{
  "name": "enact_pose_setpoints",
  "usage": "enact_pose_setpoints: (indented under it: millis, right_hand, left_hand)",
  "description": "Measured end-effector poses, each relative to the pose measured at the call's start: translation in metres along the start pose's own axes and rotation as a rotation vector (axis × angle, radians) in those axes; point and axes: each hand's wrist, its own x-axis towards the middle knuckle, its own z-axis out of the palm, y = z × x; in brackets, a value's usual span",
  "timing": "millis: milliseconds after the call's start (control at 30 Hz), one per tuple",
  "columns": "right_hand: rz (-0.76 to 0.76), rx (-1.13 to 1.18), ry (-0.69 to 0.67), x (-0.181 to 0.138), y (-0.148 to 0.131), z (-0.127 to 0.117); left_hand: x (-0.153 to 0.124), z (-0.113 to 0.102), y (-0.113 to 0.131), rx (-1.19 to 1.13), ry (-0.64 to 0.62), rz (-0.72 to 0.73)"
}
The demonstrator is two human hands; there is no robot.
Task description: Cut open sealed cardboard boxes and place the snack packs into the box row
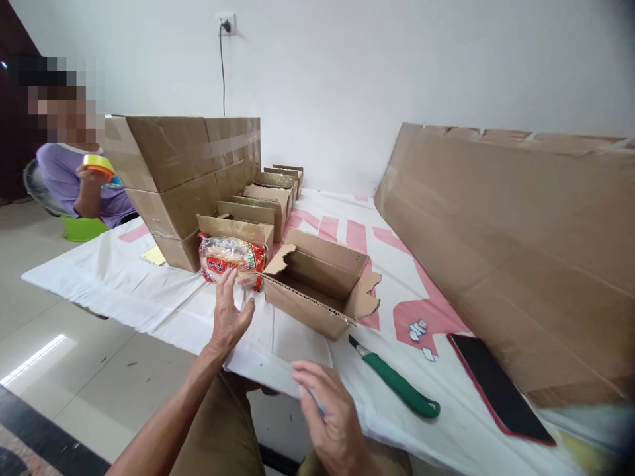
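My left hand (232,317) reaches up to a clear-and-red packet of rice crackers (218,254), fingers apart. Its fingertips overlap the packet's lower edge; whether they touch it I cannot tell. The packet leans against a cardboard box at the end of a row. Just right of it stands an open-topped cardboard box (305,307) with its end flaps up and no contents visible. My right hand (330,413) hovers over the table's front edge, fingers stretched and thumb apart, holding nothing that I can see. Nearest to it lies a green-handled utility knife (399,387).
Taped cartons (181,155) are stacked at the left, beside a row of open boxes (268,192). A big cardboard piece (506,251) and a phone (501,390) occupy the right. Beyond the table's left side sits another person (64,172) holding a yellow-orange ring-shaped object (98,166).
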Motion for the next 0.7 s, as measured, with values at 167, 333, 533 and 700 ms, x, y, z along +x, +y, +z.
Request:
enact_pose_setpoints:
  millis: [167, 333, 533, 700]
  right_hand:
    - [0.22, -0.275, 0.41, -0.01, 0.039, -0.047]
    - [0.408, -0.166, 0.352, 0.031, 0.069, -0.047]
    - [0.183, -0.307, 0.468, -0.021, 0.062, -0.026]
    - [0.238, -0.252, 0.348, -0.105, 0.07, -0.017]
  left_hand:
    - [0.013, 0.024, 0.027, -0.285, -0.118, -0.101]
    - [0.021, 0.047, 0.046, -0.492, -0.147, -0.257]
    - [-0.03, -0.007, 0.079, -0.39, 0.038, -0.137]
    - [-0.083, -0.064, 0.092, -0.2, 0.196, -0.192]
